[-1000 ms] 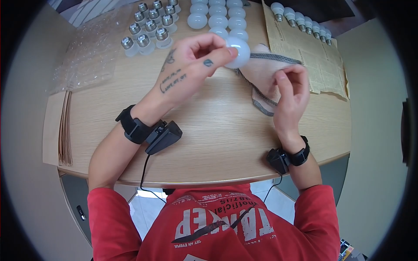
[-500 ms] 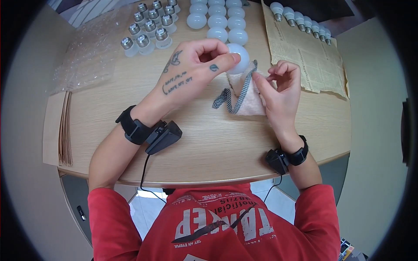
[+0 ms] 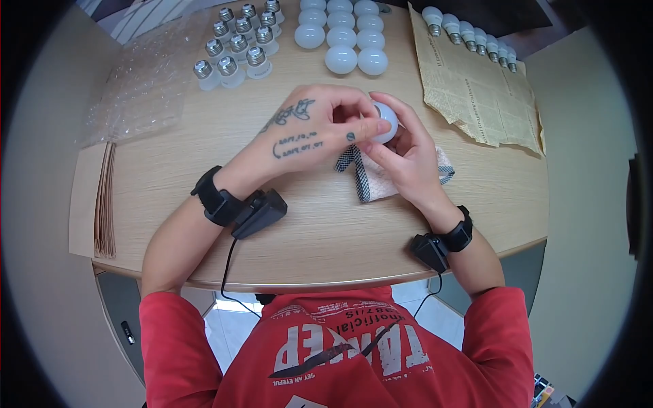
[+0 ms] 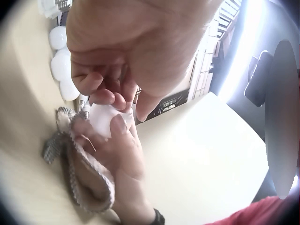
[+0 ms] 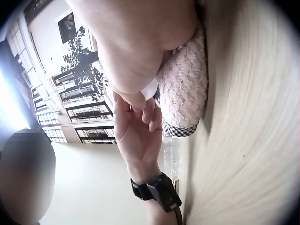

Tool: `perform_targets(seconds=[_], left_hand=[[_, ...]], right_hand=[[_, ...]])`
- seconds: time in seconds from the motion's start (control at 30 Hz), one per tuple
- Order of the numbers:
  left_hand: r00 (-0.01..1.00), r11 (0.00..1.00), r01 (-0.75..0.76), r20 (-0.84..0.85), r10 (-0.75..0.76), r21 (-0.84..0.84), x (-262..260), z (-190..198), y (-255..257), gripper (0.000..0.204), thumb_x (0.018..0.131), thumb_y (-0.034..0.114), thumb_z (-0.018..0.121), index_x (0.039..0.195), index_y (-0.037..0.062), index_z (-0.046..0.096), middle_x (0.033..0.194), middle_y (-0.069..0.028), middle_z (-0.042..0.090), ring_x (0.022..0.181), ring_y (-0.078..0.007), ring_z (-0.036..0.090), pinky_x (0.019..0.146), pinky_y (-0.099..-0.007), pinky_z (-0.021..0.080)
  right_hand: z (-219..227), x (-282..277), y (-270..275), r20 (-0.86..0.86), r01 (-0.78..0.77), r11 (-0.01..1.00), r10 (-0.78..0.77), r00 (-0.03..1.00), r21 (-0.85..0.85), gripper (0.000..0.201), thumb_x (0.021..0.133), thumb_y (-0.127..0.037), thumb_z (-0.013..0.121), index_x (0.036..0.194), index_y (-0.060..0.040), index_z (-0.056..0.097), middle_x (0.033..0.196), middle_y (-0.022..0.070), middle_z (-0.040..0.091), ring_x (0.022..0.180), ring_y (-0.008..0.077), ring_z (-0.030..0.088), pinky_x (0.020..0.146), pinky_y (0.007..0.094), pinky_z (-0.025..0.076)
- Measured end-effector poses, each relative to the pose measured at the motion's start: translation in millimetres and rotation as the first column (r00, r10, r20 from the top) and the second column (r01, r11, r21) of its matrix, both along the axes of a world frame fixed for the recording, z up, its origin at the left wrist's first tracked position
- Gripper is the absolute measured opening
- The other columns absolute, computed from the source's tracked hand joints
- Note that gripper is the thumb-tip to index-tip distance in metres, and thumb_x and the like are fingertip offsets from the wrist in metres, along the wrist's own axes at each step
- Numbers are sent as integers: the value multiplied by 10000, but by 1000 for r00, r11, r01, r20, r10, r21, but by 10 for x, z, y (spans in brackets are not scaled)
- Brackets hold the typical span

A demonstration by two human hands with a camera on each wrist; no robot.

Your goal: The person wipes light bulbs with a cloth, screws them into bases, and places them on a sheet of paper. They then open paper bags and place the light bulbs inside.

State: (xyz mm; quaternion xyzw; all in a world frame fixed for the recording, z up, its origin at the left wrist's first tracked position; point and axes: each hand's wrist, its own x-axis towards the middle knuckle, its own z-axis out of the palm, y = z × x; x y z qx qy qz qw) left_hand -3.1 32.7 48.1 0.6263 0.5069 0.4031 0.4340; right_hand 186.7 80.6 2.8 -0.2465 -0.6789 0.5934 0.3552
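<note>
In the head view my left hand (image 3: 316,129) pinches a white, dome-like light-bulb cover (image 3: 386,124) between thumb and fingers. My right hand (image 3: 415,160) meets it from the other side, with its thumb on the cover and its fingers curled behind. A pale pink fluffy cloth (image 3: 381,182) with a black-and-white checked edge lies under and against the right hand. The left wrist view shows the right thumb on the white cover (image 4: 101,119) and the cloth's trim (image 4: 96,171) looping below the fingers. From the right wrist, the cloth (image 5: 185,86) bulges beneath the palm.
Rows of white covers (image 3: 341,60) stand beyond the hands. Several screw-cap bulb bases (image 3: 257,61) stand upright at far left, beside bubble wrap (image 3: 146,81). Finished-looking bulbs (image 3: 467,32) line printed brown paper (image 3: 469,102) at right. Folded brown paper bags (image 3: 102,197) lie at left.
The right hand has come left and up to the bulb cover, joining the left hand there. The left hand has moved right and nearer the body. The cloth has shifted under the right hand.
</note>
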Motion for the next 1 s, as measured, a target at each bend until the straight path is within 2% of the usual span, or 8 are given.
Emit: perform_targets(seconds=[0.13,0.17,0.27,0.3,0.4,0.5,0.7,1.0], left_hand=[[929,973,-182,-301,217,141,-203,186,54,221,908,296,710,920,75,723,711,46,600,624,-39,487,555,-239,376],[887,939,-229,-343,310,256,-264,167,82,256,907,330,703,904,75,712,648,40,540,575,-64,439,521,-266,335],[597,797,-173,-581,552,579,-542,81,184,265,904,350,694,938,87,706,654,-1,528,580,-123,456,534,-299,363],[516,722,-112,-581,629,682,-676,-7,210,295,908,360,678,1051,102,677,768,-69,584,655,-210,558,598,-349,453],[338,706,-165,-633,697,689,-785,-24,175,352,910,352,673,1164,112,631,932,-122,626,799,-287,644,710,-395,522],[245,771,-213,-731,637,600,-806,-24,140,387,913,346,666,1223,123,603,1017,-150,629,906,-334,664,780,-412,542],[280,846,-245,-801,530,474,-827,-57,108,396,922,320,659,1250,106,598,1012,-166,649,931,-345,653,755,-431,528],[287,863,-244,-817,500,443,-828,-134,124,356,926,232,634,1257,113,583,1000,-152,660,909,-354,652,761,-446,514]], right_hand=[[40,7,-5,35,41,998,-40,999,-56,581,871,-65,727,1383,-33,454,1118,76,617,974,132,627,838,264,515],[50,8,-7,48,49,998,-47,998,-42,578,870,-74,732,1377,-33,458,1105,72,621,971,127,627,836,262,514],[59,3,-8,67,62,998,-61,996,-9,571,867,-100,746,1361,-33,469,1074,64,629,962,118,625,830,256,512],[49,-1,-3,61,63,998,-63,996,-4,571,865,-107,749,1358,-33,471,1068,63,629,958,117,625,828,256,510],[52,3,-7,70,64,998,-63,996,-8,568,862,-122,754,1352,-36,478,1058,62,631,945,113,624,821,254,507],[55,7,-11,82,65,998,-64,995,-15,563,861,-130,754,1347,-40,485,1055,62,631,935,111,623,816,255,505],[85,12,-24,98,58,998,-56,994,-18,558,861,-133,752,1344,-43,489,1050,63,631,934,111,623,811,255,503],[80,14,-20,109,62,998,-62,992,9,559,861,-138,751,1345,-41,488,1044,61,629,935,112,621,818,258,501]])
